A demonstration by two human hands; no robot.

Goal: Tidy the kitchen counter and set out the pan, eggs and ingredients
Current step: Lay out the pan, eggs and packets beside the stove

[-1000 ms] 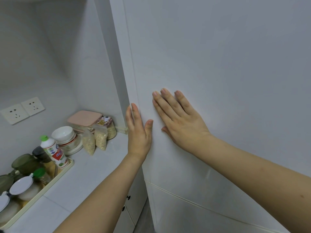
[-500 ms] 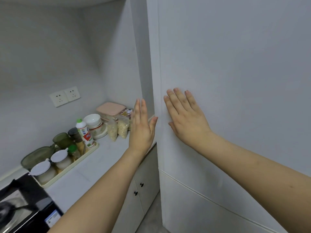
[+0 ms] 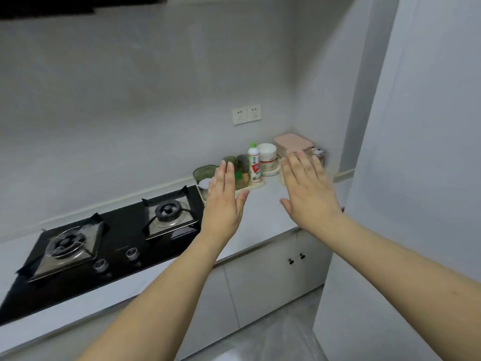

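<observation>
Fingers of both the left hand (image 3: 223, 201) and right hand (image 3: 308, 194) are straight, holding nothing above the tabletop (image 3: 263, 204); we advise reaching past the condiment tray (image 3: 256, 184) without toppling the white bottle (image 3: 254, 162)

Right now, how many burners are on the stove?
2: the left burner sits near the counter's left end, the right burner beside the condiment tray. None looks hidden.

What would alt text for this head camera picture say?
Two bare hands, the left hand and right hand, reach open over a white kitchen counter, holding nothing. A black gas stove lies left; a tray of bottles and jars stands behind.
</observation>
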